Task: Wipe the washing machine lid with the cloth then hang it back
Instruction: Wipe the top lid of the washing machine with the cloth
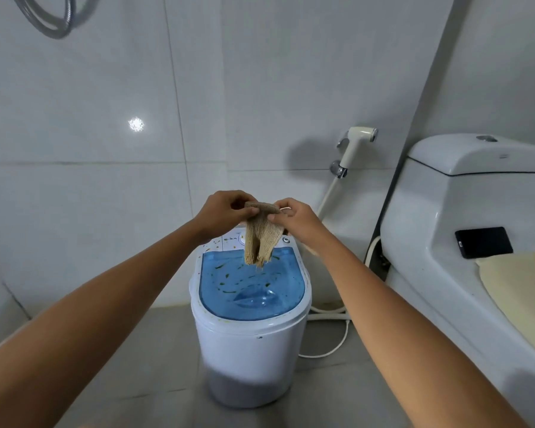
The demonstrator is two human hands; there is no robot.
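Holding the cloth (261, 234) above the seemingly speckled lid (252, 287), both hands (221, 214) pinch.

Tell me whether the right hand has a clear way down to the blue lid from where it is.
Probably yes. The right hand pinches the cloth above the blue lid, and only the hanging cloth lies between them.

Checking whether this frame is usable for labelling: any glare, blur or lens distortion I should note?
Head view: a bright glare spot on the wall tiles; wide-angle bending of the tile lines and toilet edges; the shower hose top left is smeared; the bidet sprayer casts a soft shadow; both hands, cloth and blue lid are sharp.
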